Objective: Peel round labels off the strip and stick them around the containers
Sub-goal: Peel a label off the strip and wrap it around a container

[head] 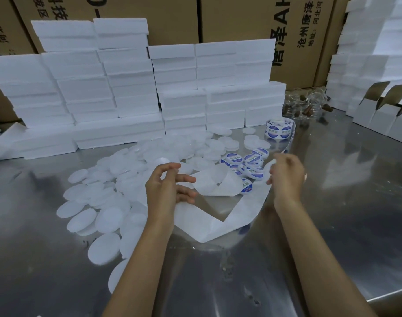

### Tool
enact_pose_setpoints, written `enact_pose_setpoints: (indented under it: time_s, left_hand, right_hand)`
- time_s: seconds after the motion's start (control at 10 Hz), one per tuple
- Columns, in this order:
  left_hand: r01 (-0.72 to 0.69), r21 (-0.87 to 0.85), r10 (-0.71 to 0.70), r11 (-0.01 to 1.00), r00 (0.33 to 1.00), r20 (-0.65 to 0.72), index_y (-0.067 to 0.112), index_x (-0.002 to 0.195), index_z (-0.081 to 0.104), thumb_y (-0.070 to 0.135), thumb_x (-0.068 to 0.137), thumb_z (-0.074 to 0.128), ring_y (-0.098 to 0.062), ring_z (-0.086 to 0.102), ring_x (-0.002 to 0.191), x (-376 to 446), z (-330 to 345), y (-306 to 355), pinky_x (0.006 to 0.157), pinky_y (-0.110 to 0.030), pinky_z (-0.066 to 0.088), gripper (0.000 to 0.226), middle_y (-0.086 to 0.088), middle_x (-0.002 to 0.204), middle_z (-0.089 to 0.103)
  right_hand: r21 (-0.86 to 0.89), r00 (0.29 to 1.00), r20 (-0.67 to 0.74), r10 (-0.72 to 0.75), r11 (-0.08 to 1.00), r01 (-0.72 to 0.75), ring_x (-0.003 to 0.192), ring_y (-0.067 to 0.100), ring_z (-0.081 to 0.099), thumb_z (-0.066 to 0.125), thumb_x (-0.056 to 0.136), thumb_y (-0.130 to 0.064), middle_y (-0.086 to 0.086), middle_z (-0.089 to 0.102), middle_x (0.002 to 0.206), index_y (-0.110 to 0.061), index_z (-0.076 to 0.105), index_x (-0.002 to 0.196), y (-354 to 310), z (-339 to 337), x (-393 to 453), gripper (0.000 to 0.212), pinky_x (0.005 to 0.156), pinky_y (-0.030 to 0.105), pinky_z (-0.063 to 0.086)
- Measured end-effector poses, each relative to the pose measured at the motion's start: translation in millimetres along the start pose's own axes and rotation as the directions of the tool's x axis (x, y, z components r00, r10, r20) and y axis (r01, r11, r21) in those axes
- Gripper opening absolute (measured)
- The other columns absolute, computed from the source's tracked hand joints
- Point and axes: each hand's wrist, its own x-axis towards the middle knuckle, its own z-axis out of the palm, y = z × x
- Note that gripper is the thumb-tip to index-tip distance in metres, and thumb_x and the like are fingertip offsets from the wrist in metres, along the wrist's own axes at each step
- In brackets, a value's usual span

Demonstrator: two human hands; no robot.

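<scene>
Early: about ten blue-labelled round white containers (245,164) done centre-frame, large unlabelled white pile (108,197) left. Both hands' fingers pinch white backing strip (218,216).

A shiny metal counter (332,202) fills the lower frame. Across its left and middle lies a loose spread of plain white round containers (108,216), many overlapping. Just right of centre sits a small cluster of containers with blue labels (245,163). A white backing strip (220,223) loops across the centre, running up to a label roll (278,129) standing upper right of centre. White foam blocks (136,94) are stacked along the back of the counter in the upper left and centre. Open white cartons (378,115) stand at the right edge, with clear glass vials (309,104) beside them.
</scene>
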Motion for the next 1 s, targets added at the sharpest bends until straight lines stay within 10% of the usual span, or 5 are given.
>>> enact_pose_setpoints:
  time_s: [0.1, 0.2, 0.4, 0.6, 1.0]
  left_hand:
    - [-0.017, -0.015, 0.016, 1.0, 0.998, -0.068, 0.011, 0.102, 0.063, 0.011, 0.103, 0.046, -0.023, 0.057, 0.04, 5, -6, 1, 0.039, -0.026, 0.047, 0.016, -0.01, 0.066, 0.071]
    - [-0.015, -0.025, 0.013, 1.0, 0.995, -0.094, 0.012, 0.102, 0.064, 0.011, 0.102, 0.047, -0.022, 0.057, 0.04, 7, -9, 0, 0.04, -0.025, 0.047, 0.016, -0.009, 0.065, 0.07]
    - [-0.003, -0.013, 0.001, 1.0, 0.995, -0.104, 0.015, 0.099, 0.065, 0.014, 0.103, 0.048, -0.021, 0.057, 0.041, 12, -9, -2, 0.04, -0.026, 0.047, 0.017, -0.007, 0.066, 0.071]
    - [-0.003, 0.004, 0.003, 1.0, 0.995, -0.098, 0.017, 0.1, 0.066, 0.016, 0.103, 0.049, -0.018, 0.058, 0.041, 12, -8, -2, 0.04, -0.025, 0.048, 0.017, -0.005, 0.066, 0.072]
    - [0.202, -0.102, -0.188, 0.974, 0.974, 0.125, 0.01, 0.117, 0.061, 0.023, 0.102, 0.054, -0.029, 0.071, 0.058, 5, -4, 6, 0.047, -0.028, 0.054, 0.022, -0.016, 0.084, 0.076]
  right_hand:
    - [-0.266, 0.899, 0.254, -0.358, 0.867, 0.421, 0.073, 0.009, 0.058, 0.054, 0.092, -0.017, -0.011, 0.063, 0.078, -0.023, 0.064, 0.09, 1, 25, -16, 0.011, 0.065, 0.022, 0.044]
    - [-0.372, 0.774, 0.523, -0.358, 0.721, 0.584, 0.085, 0.009, 0.058, 0.056, 0.091, -0.016, -0.012, 0.066, 0.09, -0.02, 0.068, 0.095, 0, 59, -12, 0.013, 0.072, 0.022, 0.043]
    - [-0.655, 0.738, 0.675, 0.014, 0.472, 0.59, 0.128, 0.026, 0.049, 0.063, 0.086, -0.018, 0.006, 0.055, 0.138, -0.022, 0.06, 0.131, -2, 110, 28, 0.046, 0.109, 0.038, 0.038]
    - [-0.639, 0.713, 0.691, -0.121, 0.358, 0.68, 0.115, 0.021, 0.058, 0.057, 0.085, -0.01, -0.004, 0.067, 0.123, -0.025, 0.07, 0.115, 10, 118, 35, 0.036, 0.104, 0.035, 0.036]
    - [-0.119, 0.733, 0.572, -0.367, 0.847, 0.517, 0.089, -0.001, 0.067, 0.073, 0.084, -0.015, -0.024, 0.072, 0.083, -0.033, 0.074, 0.083, -29, 75, -5, 0.018, 0.086, 0.02, 0.051]
